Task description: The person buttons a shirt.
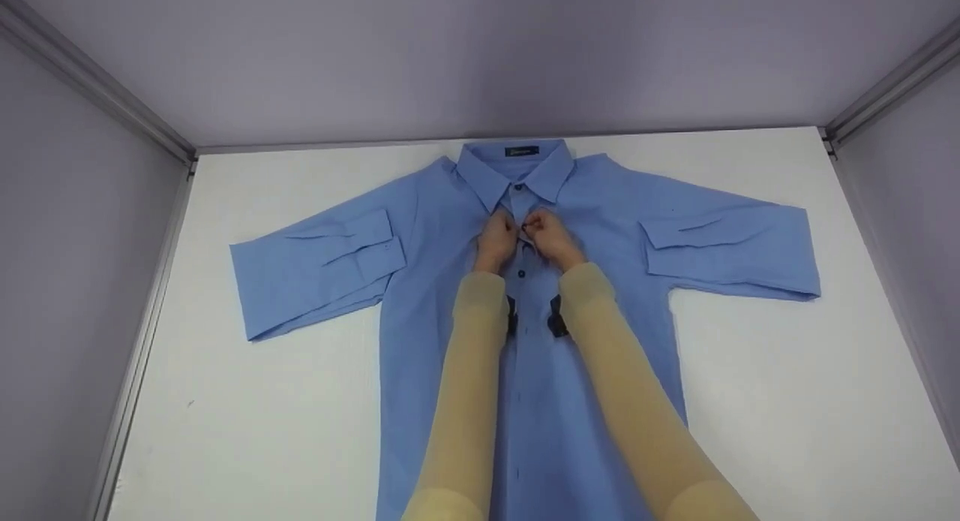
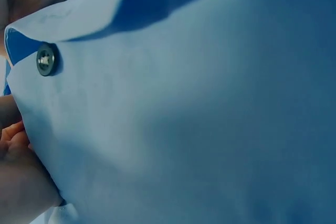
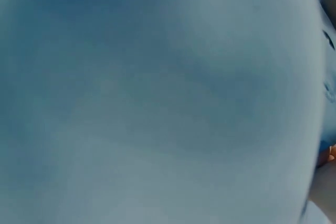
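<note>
A blue button-up shirt lies face up with its collar at the far side. Just below the collar, my left hand pinches the edge of the front placket. Close beside it, my right hand has its fingers curled on the placket too, with a dark spot, perhaps a button, at the fingertips. One dark button sits at the collar and another below the hands. The left wrist view shows a button by a lifted fold of cloth. Cloth fills most of the right wrist view.
The shirt lies on a white table with grey walls on three sides. Both sleeves are folded back on themselves. Dark wrist-camera pieces show beside the forearms. A black label is inside the collar.
</note>
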Action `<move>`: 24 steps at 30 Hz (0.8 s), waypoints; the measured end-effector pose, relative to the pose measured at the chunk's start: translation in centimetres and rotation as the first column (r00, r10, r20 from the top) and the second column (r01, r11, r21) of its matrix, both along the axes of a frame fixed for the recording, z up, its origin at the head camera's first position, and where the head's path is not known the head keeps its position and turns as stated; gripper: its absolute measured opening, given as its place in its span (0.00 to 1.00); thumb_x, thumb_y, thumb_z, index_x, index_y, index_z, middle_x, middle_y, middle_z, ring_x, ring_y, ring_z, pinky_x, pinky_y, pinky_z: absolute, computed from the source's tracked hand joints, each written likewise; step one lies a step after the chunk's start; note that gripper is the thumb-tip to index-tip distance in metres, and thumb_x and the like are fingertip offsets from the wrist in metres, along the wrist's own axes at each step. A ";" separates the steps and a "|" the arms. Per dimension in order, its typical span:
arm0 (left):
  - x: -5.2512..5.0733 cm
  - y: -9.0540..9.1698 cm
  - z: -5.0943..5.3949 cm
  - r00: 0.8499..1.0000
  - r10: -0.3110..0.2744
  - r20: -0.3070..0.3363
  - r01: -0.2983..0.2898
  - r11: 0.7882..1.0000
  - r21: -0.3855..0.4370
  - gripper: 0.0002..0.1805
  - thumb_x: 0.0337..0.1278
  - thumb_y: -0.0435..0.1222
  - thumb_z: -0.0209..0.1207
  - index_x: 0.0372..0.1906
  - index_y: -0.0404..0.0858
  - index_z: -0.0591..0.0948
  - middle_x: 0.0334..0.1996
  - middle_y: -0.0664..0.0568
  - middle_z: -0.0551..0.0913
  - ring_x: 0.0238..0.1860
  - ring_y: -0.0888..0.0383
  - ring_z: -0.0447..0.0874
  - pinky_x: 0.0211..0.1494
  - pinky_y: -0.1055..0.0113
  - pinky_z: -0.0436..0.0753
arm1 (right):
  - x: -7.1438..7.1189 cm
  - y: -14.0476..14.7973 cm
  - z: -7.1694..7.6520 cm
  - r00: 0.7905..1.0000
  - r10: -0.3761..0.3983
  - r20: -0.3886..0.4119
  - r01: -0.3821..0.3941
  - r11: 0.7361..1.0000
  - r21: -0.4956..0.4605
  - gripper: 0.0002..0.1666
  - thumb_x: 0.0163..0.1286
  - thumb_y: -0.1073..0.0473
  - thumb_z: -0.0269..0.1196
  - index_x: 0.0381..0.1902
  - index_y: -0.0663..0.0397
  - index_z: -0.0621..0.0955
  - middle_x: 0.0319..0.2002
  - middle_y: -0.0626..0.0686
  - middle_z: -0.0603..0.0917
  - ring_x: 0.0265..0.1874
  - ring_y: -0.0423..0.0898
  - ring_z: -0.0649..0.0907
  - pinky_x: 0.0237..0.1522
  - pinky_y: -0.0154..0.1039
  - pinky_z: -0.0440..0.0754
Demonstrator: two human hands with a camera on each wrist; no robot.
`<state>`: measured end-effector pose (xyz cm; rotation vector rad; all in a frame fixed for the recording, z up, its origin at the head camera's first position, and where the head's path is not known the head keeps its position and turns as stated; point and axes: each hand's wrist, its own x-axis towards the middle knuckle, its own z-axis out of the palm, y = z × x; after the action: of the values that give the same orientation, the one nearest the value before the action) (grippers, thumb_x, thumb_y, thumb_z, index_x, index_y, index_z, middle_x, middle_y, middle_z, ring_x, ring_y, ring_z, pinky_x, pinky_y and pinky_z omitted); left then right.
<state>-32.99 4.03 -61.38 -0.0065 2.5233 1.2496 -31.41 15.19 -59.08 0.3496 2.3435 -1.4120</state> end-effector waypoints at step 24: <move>-1.5 -1.1 -5.2 0.985 -0.079 -0.153 0.082 0.997 0.013 0.06 0.60 0.37 0.48 0.29 0.41 0.68 0.26 0.52 0.70 0.27 0.58 0.68 0.32 0.66 0.68 | -0.2 0.4 -0.3 0.997 0.031 -0.066 -0.035 0.997 -0.070 0.07 0.67 0.69 0.47 0.40 0.66 0.71 0.36 0.55 0.72 0.32 0.44 0.70 0.34 0.34 0.68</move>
<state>-34.52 2.89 -66.54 0.2010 2.6110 1.2878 -31.59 15.56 -59.34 0.2473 2.3323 -1.5078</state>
